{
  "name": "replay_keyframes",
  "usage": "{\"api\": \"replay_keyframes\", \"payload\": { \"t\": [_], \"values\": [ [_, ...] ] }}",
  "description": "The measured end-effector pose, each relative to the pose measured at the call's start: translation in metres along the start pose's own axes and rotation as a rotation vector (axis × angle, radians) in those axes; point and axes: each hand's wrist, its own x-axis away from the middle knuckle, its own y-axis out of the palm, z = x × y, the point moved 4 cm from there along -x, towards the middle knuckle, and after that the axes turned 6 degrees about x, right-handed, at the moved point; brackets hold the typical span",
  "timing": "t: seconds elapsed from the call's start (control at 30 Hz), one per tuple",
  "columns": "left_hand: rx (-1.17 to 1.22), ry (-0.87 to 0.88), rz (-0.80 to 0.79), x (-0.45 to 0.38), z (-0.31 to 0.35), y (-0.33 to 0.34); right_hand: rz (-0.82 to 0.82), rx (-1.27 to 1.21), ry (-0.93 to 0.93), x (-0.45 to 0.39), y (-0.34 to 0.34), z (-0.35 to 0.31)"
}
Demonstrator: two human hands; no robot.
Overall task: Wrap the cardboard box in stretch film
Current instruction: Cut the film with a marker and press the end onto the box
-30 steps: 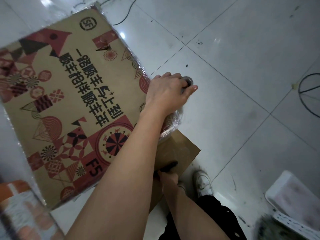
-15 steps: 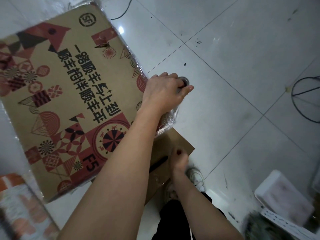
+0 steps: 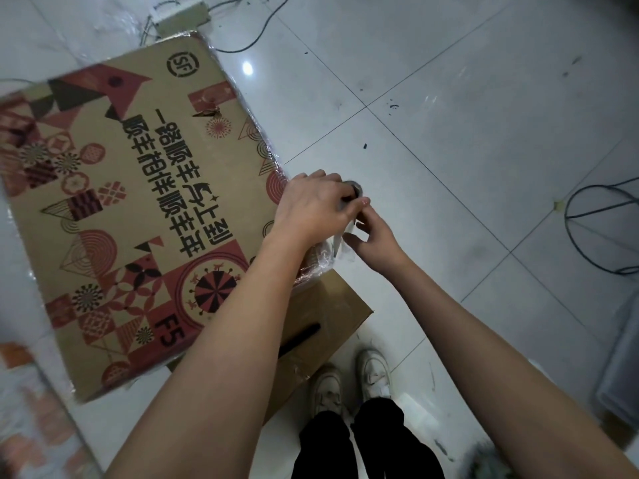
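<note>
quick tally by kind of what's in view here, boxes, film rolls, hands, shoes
boxes: 2, printed box and plain box under it
film rolls: 1, roll gripped by the left hand
hands: 2, left hand and right hand
shoes: 2, shoes
total: 7

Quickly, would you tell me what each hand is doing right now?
Left hand: grips the stretch film roll.
Right hand: pinches the loose film by the roll.
</note>
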Motion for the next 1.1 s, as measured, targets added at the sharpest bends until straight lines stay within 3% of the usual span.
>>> {"api": "replay_keyframes", "payload": {
  "t": [0.17,0.23,0.3,0.37,0.5,0.6,0.73,1.1],
  "values": [
    [0.061,-0.024,-0.028,0.005,0.002,-0.005,-0.033,0.036,-0.040,-0.007,-0.012,-0.010],
    [0.328,-0.150,-0.017,0.006,-0.001,-0.014,-0.062,0.061,0.007,-0.009,-0.016,-0.010],
    [0.737,-0.321,0.030,0.005,-0.002,-0.029,-0.085,0.090,0.049,-0.011,-0.021,-0.009],
    [0.869,-0.413,0.108,0.006,0.000,-0.046,-0.094,0.122,0.038,-0.010,-0.025,-0.009],
    [0.155,-0.309,0.133,0.044,0.018,-0.062,-0.104,0.128,0.039,-0.006,-0.028,-0.011],
    [-0.159,-0.364,0.116,0.094,0.030,-0.051,-0.104,0.108,0.062,-0.006,-0.031,-0.012],
    [-0.245,-0.540,-0.077,0.130,0.023,-0.012,-0.111,0.110,0.083,-0.007,-0.034,-0.008],
    [-0.347,-0.618,-0.133,0.131,0.006,-0.012,-0.100,0.195,0.080,-0.006,-0.032,-0.004]
  ]
}}
